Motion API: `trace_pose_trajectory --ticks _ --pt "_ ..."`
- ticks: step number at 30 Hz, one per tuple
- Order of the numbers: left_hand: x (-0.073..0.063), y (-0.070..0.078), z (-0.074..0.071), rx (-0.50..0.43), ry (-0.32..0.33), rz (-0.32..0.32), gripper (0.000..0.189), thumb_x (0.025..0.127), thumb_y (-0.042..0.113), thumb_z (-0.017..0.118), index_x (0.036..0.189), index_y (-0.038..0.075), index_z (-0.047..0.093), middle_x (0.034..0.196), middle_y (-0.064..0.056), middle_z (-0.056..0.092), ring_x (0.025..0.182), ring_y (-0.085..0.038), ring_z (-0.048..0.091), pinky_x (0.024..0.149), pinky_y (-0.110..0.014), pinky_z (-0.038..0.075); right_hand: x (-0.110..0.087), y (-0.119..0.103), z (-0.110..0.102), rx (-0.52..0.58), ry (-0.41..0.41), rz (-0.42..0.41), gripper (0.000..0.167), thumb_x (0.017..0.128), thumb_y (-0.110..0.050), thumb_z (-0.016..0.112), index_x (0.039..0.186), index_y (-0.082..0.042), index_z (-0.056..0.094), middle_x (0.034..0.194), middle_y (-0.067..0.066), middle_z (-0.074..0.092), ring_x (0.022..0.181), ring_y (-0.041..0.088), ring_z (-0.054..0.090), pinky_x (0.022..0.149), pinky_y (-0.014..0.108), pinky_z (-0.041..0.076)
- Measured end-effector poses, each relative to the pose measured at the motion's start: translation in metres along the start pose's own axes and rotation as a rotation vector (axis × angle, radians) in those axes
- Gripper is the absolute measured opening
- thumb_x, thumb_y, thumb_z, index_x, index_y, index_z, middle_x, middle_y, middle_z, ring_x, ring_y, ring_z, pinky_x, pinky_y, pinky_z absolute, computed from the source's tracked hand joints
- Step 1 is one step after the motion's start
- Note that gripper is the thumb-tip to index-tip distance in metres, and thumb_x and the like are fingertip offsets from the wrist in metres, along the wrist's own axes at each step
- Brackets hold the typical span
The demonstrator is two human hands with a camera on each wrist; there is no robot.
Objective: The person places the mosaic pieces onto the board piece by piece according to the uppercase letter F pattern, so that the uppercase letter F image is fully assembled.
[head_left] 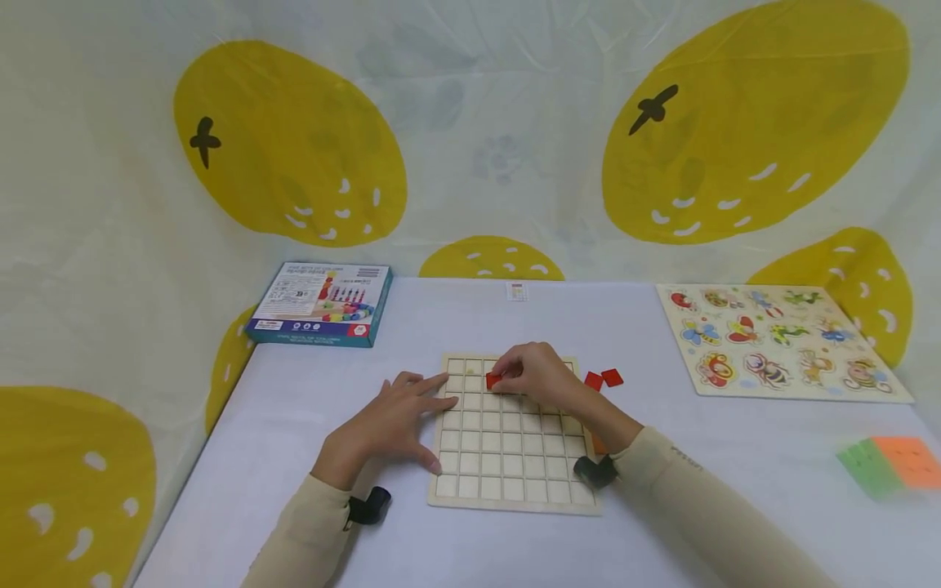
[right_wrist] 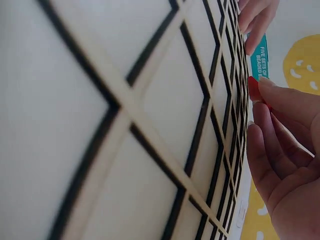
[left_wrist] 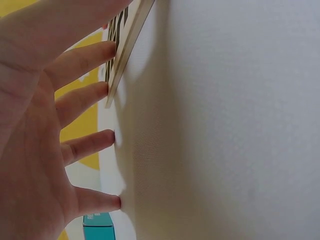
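A wooden grid board (head_left: 491,464) with square cells lies flat on the white table. My right hand (head_left: 542,377) pinches a small red square tile (head_left: 493,380) over a cell near the board's far edge; the right wrist view shows the tile (right_wrist: 254,89) between thumb and fingers. With fingers spread, my left hand (head_left: 393,418) rests at the board's left edge. In the left wrist view some fingertips of that hand (left_wrist: 37,125) touch the board's rim (left_wrist: 122,62) and others reach the tabletop. Two more red tiles (head_left: 612,377) lie just right of the board.
A boxed bead set (head_left: 319,306) sits at the back left. At the back right is a wooden insect puzzle board (head_left: 779,343), with a green and orange cube (head_left: 889,465) in front of it. Something orange (head_left: 599,445) shows beside the grid board, partly hidden by the right forearm.
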State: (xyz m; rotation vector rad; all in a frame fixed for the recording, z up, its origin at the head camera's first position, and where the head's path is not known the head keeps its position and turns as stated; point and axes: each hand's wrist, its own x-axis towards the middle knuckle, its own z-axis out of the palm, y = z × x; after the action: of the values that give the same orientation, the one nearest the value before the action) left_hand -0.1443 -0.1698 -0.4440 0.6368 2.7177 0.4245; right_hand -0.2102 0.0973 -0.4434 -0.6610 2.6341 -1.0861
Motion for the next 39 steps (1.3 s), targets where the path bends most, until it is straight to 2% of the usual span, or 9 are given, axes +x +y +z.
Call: trace_pose_trajectory --ticks 7,12,26,39 --pt "0.0024 0.0005 0.0014 0.018 0.009 0.012 0.099 0.058 0.062 0.093 0.146 0.033 0.057 0.168 0.002 0.036 0.146 -0.033 0.037 0.118 -0.075 0.026 -0.0007 -0.0010 0.0025 -0.027 -0.024 0.019 0.020 0.083 -0.020 0.086 0.101 -0.012 0.081 0.099 0.000 0.078 0.084 0.009 0.065 0.076 0.023 0.055" --pt "0.0020 0.0011 0.0001 0.014 0.010 0.011 0.099 0.058 0.062 0.093 0.145 0.032 0.058 0.167 0.000 0.037 0.146 -0.034 0.038 0.118 -0.074 0.028 0.0021 -0.0011 0.0042 -0.044 -0.037 0.004 0.020 0.083 -0.021 0.086 0.101 -0.013 0.082 0.099 -0.001 0.078 0.085 0.009 0.065 0.077 0.024 0.056" --pt "0.0017 0.0006 -0.0018 0.035 0.017 -0.001 0.100 0.056 0.065 0.092 0.145 0.033 0.058 0.167 0.000 0.037 0.146 -0.034 0.038 0.118 -0.073 0.029 0.0076 -0.0024 0.0068 -0.076 -0.019 -0.002 0.019 0.080 -0.021 0.088 0.095 -0.012 0.082 0.090 0.000 0.078 0.076 0.007 0.063 0.073 0.023 0.054" --pt "0.0015 0.0005 0.0002 0.042 0.015 0.006 0.101 0.056 0.066 0.092 0.145 0.034 0.058 0.166 0.000 0.038 0.146 -0.034 0.039 0.118 -0.072 0.030 0.0067 -0.0025 0.0086 -0.040 -0.027 0.009 0.016 0.081 -0.017 0.087 0.094 -0.010 0.081 0.088 0.001 0.077 0.073 0.007 0.062 0.069 0.022 0.054"
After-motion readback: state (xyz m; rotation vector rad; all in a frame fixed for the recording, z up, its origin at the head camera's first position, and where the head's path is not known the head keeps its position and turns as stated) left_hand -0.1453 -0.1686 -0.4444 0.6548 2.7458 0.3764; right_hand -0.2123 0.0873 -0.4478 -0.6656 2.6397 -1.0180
